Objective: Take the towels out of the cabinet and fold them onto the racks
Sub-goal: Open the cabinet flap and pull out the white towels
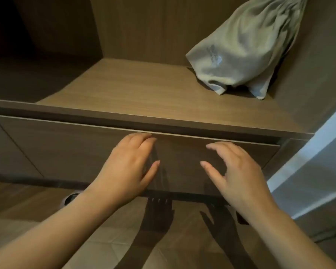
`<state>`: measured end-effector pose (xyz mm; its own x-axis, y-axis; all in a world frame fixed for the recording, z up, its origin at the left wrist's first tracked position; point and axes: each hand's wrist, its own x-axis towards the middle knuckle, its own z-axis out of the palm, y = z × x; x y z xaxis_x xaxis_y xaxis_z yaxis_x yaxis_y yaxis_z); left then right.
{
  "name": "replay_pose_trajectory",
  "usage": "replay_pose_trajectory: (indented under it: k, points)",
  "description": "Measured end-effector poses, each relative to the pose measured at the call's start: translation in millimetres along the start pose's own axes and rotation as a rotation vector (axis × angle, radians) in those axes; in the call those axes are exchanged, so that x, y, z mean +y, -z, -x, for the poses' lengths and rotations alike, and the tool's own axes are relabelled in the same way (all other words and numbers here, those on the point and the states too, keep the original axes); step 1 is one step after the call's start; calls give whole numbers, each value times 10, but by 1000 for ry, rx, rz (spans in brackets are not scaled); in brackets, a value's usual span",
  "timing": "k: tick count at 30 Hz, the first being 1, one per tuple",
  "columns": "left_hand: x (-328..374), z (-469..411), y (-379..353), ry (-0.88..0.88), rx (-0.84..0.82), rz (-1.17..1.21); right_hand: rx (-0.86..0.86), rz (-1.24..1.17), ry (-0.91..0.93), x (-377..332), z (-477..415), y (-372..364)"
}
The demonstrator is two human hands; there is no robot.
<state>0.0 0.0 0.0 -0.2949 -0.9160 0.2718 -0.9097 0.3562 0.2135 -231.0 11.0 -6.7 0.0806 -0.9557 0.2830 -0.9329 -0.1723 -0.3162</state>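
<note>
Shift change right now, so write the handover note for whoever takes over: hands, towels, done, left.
Left hand: open, fingertips at the top edge of the drawer front.
Right hand: open, fingers spread before the same front, holding nothing.
Towels and racks: none in view; a grey cloth bag sits on the shelf above.
Done: nothing that shows.
Left: find the towels, take them out, fold onto racks.

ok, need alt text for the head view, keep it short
Two bare hands reach for a wooden drawer front in a cabinet: the left hand has its fingertips at the front's top edge, and the right hand is spread open before its face. On the shelf above, a crumpled pale grey cloth leans into the right corner.
</note>
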Motion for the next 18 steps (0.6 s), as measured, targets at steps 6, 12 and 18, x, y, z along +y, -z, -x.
replay_pose_trajectory:
  k: [6,12,18]
  points:
    - [-53,-5,-53,-15,47,-56,71,86,63,88,-34,-68]
    - [-58,-116,13,1,56,-63,70,127,50,107,-180,-74]
    - [-8,-63,-34,52,23,-41,73,142,-11,81,-188,-171]
